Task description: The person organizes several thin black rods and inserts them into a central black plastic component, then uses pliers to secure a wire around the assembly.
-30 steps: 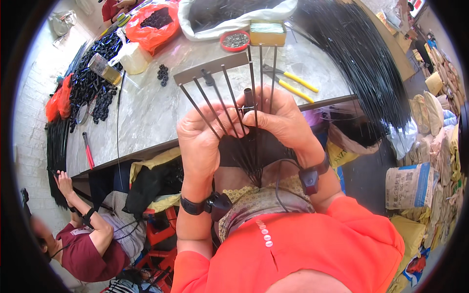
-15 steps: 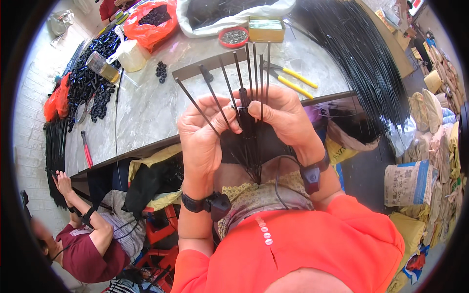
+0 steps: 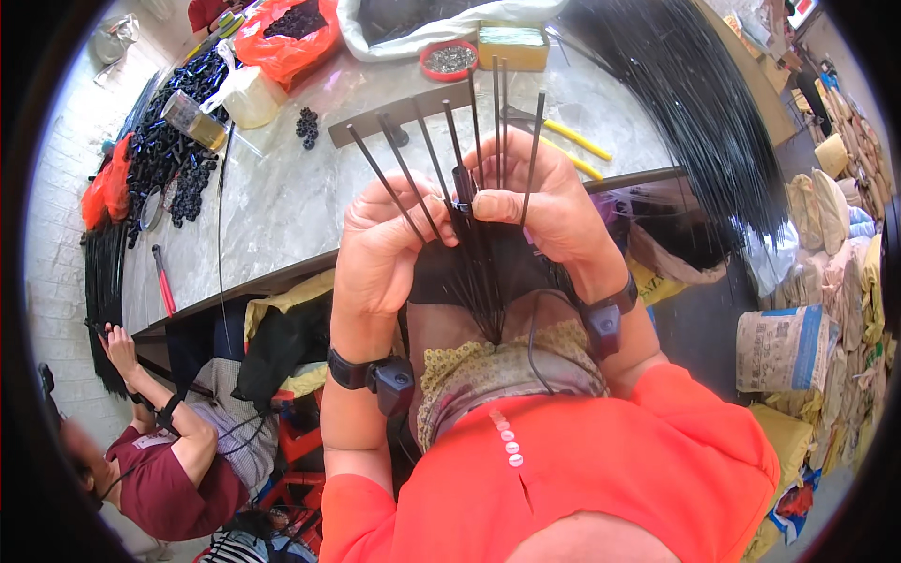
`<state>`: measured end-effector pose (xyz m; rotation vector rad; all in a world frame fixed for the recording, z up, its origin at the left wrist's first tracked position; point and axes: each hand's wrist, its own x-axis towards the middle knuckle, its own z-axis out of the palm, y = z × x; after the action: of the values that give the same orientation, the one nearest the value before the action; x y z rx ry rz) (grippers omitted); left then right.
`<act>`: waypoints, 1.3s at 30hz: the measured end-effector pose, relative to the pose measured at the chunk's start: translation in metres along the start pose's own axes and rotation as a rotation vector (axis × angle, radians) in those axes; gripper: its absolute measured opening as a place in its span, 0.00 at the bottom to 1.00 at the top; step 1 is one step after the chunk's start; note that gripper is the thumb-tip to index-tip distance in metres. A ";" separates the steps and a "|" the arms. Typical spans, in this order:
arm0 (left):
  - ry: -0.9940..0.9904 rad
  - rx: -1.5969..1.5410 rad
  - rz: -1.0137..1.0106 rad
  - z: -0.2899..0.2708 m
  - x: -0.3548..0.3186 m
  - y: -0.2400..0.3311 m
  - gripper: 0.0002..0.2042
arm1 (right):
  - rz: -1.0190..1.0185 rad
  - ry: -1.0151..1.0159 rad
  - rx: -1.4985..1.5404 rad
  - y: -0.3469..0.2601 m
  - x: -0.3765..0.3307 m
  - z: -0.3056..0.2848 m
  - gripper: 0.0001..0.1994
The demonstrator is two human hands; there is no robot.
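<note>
"So, where was the dark tube [image 3: 463, 183]?"

"It was between the left hand [image 3: 389, 225] and the right hand [image 3: 540, 192]. It was just right of the left one and just left of the right one."

"Which way did it point?"

"Its far end stuck out toward the surface [image 3: 282, 178] and leaned a little left. Its long line ran back to the near side, leaning a little right. The thin black rods [image 3: 483, 291] ran mostly that way too. They came together at the near end and spread out like a fan at the far end."

"Which hand was nearer to it?"

"The right one, I think. Its thumb pressed on the tube's right side, with fingers curled behind, so it looked clamped on it."

"And the left one?"

"Its finger and thumb were bent in just beside the tube, among the rods. I couldn't tell if they were squeezed together or a bit apart. A tiny shiny bit [image 3: 458, 204] sat by the tips, too small to name."

"What was close by?"

"Pliers with yellow handles [image 3: 577, 139] lay on the surface, to the far right of the tube. A red dish [image 3: 449, 78] of little metal bits sat on the far side."
</note>
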<state>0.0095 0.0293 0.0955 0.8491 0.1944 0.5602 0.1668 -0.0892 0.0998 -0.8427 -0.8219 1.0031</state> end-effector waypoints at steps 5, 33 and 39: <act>0.046 -0.112 0.062 0.010 -0.002 -0.014 0.08 | -0.061 0.016 -0.022 -0.001 -0.003 0.008 0.18; 0.124 -0.292 -0.060 -0.003 -0.052 -0.024 0.07 | -0.038 0.042 0.011 0.040 -0.038 0.027 0.21; -0.014 -0.247 -0.084 -0.012 -0.041 -0.028 0.11 | -0.022 -0.057 -0.083 0.041 -0.040 0.005 0.13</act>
<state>-0.0182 0.0005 0.0636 0.6017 0.1440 0.4881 0.1345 -0.1128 0.0584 -0.8771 -0.9246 0.9831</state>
